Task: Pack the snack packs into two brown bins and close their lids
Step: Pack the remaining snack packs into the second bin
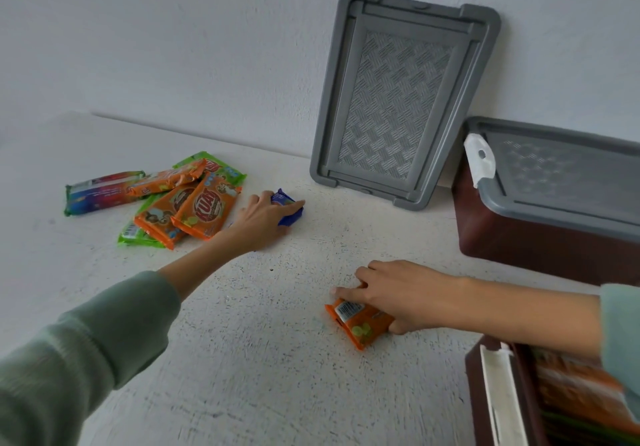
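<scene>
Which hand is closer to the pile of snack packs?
Left. The left hand holds a blue pack just right of the pile; right hand, gripping an orange pack, is farther right.

The middle of the table [263,307] was free. A pile of packs [180,203] blocked the left; the leaning lid [398,99] and closed bin [519,238], the right.

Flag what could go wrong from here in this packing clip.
1. The grey lid leans against the wall with only its lower edge on the table; a passing arm might knock it over.
2. The open bin already looks well filled, so more packs may stop a lid from closing.
3. The left hand grips a blue pack, the right hand an orange pack; carried together, one could slip.
</scene>
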